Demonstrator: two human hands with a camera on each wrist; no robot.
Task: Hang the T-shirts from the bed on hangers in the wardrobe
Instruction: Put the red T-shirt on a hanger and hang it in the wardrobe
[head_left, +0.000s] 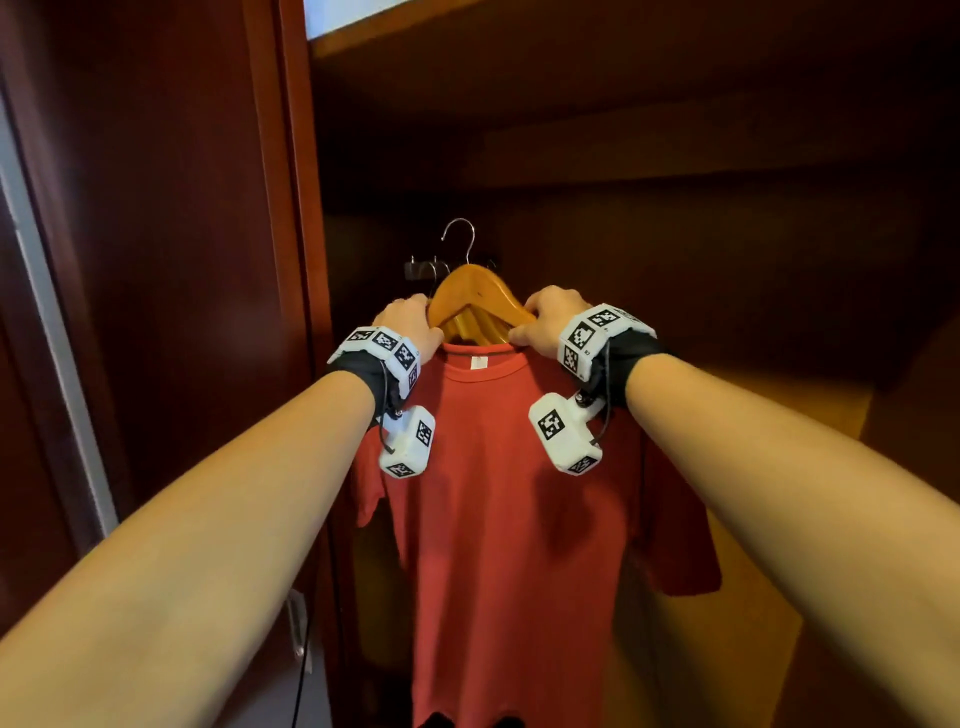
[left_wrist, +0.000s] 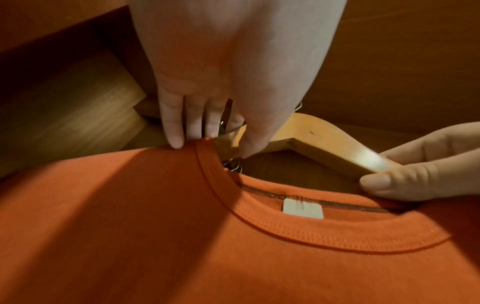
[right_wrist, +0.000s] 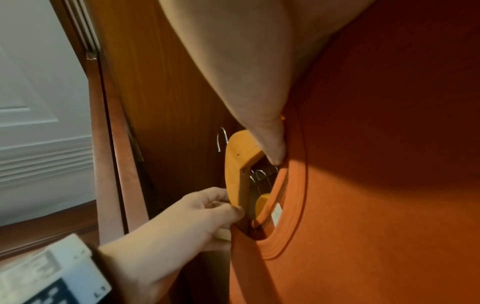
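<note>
1. Our left hand (head_left: 410, 325) pinches the red T-shirt (head_left: 509, 493) at the collar's left side; our right hand (head_left: 553, 319) grasps it at the right.
2. The shirt hangs over the wooden hanger (head_left: 475, 299), inside the wardrobe (head_left: 675, 156), hook (head_left: 460, 236) free.

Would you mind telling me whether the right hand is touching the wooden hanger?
Touching. The left wrist view shows the right hand pinching the wooden hanger at its arm's end, thumb on the front, just above the T-shirt collar.

Dim reddish-brown wardrobe interior (head_left: 675, 156)
</note>
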